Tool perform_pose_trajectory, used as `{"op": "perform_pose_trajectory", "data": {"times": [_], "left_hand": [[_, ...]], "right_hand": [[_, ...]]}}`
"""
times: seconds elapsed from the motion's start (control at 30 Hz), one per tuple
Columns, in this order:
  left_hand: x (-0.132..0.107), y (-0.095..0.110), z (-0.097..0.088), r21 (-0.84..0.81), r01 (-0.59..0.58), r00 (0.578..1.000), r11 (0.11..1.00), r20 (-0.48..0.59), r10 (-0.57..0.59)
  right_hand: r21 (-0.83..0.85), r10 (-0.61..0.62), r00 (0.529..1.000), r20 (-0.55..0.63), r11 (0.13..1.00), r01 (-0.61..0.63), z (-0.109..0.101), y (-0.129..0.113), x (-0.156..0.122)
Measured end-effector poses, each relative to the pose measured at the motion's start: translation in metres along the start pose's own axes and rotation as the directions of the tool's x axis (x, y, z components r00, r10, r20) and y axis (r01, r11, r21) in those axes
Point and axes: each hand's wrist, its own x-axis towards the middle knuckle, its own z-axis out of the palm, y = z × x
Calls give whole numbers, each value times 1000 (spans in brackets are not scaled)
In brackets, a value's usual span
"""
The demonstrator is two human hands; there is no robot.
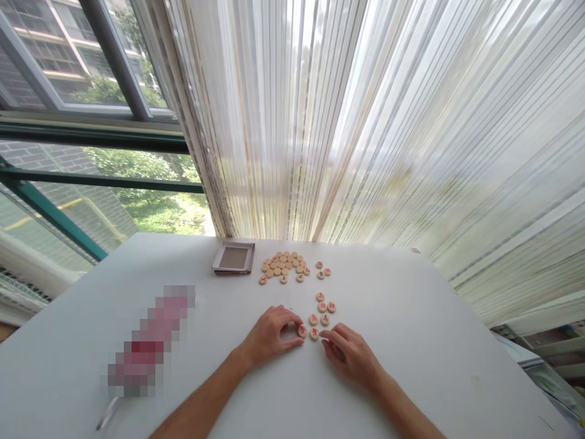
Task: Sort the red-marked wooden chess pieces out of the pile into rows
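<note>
My left hand [273, 334] pinches a round wooden Chinese chess piece [302, 331] with a red character between thumb and forefinger, low at the table. Right beside it lies another red-marked piece [314, 333]. The fingertips of my right hand [350, 353] are at the right edge of that second piece; its fingers are curved, a little apart, with nothing seen between them. Just beyond both hands lie several face-up pieces, among them a black-marked one [325, 319] and a red-marked one [331, 307].
Farther back is a cluster of mostly blank-side-up pieces [282, 266], with a few face-up ones around it. A shallow open box [235, 257] stands left of them. A pixelated pinkish object [150, 341] lies on the white table [219, 402] at left. Sheer curtains [283, 122] hang behind.
</note>
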Motion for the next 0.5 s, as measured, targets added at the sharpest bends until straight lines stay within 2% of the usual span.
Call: {"op": "perform_pose_trajectory", "data": {"times": [0.13,0.5], "left_hand": [[2,-1,0,-22,0,999,1000,33,0],[4,-3,4,10,22,999,1000,43,-23]], "right_hand": [[-19,-57,997,50,998,58,0,0,2],[30,-40,996,77,999,37,1,6,1]]}}
